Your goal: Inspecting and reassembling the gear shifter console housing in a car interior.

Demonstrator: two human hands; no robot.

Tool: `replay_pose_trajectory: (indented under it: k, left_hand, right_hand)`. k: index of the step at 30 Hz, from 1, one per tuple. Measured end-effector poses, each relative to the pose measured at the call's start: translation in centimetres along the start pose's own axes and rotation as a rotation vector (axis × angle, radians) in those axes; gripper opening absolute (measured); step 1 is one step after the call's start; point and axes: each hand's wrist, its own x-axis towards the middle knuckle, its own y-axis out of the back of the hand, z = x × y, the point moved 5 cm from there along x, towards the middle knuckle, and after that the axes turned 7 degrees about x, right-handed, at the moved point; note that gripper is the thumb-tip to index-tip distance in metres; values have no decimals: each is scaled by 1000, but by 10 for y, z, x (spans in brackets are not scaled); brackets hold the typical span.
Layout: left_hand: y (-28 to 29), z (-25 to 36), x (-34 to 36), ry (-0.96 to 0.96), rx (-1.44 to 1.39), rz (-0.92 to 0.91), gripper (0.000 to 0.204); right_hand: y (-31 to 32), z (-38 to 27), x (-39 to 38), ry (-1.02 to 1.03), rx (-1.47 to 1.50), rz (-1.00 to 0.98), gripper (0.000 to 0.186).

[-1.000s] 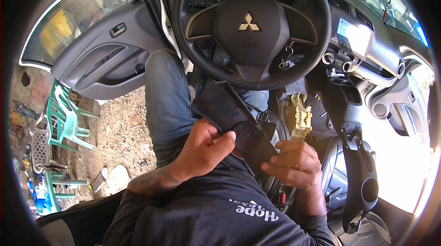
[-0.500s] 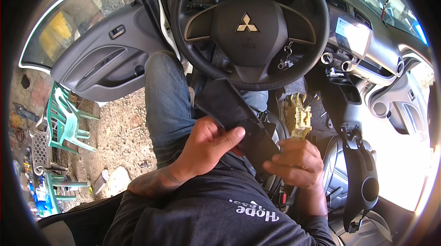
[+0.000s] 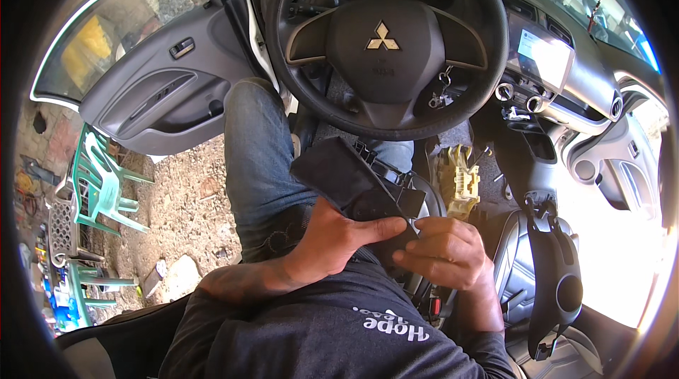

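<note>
A long black plastic trim panel [image 3: 334,172] is held over my lap, below the steering wheel [image 3: 385,54]. Its broad face shows at the upper left, with clips or brackets along the far edge. My left hand [image 3: 339,234] is closed round the panel's near side, the thumb lying along it toward the right end. At that right end, my right hand [image 3: 449,252] pinches the edge between thumb and fingers. The fingertips under the panel are hidden.
A yellowish bracket [image 3: 460,179] stands uncovered between the seats. Right of it lies a detached black console piece [image 3: 559,266] on the passenger side. The driver's door [image 3: 155,96] hangs open at left, with green plastic chairs [image 3: 102,181] outside. Keys [image 3: 440,89] hang by the steering column.
The panel has been tilted and lowered slightly, so its clipped edge now shows. My left thumb has slid right along it, close to my right fingers.
</note>
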Motion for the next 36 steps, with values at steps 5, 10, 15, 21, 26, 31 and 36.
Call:
replay_pose_trajectory:
  k: [5, 10, 15, 21, 26, 31, 36]
  left_hand:
    - [-6, 9, 4, -47, -208, 95, 17]
    - [9, 10, 4, -30, -9, 68, 19]
    - [13, 11, 2, -80, 111, 111, 18]
    - [8, 13, 0, -95, 117, 37, 14]
    - [12, 12, 3, -113, 86, 98, 18]
    - [13, 7, -2, -64, 78, 57, 15]
    - [11, 6, 1, -40, 52, 17, 16]
  right_hand:
    - [5, 5, -6, -45, -11, 52, 29]
    - [7, 6, -8, -50, -33, 58, 29]
    - [6, 6, -8, -46, -12, 32, 30]
    - [7, 8, -12, -51, -4, 69, 29]
    - [6, 5, -12, -46, -23, 45, 30]
    - [10, 6, -10, -74, 4, 57, 30]
    - [9, 10, -16, -61, -13, 84, 29]
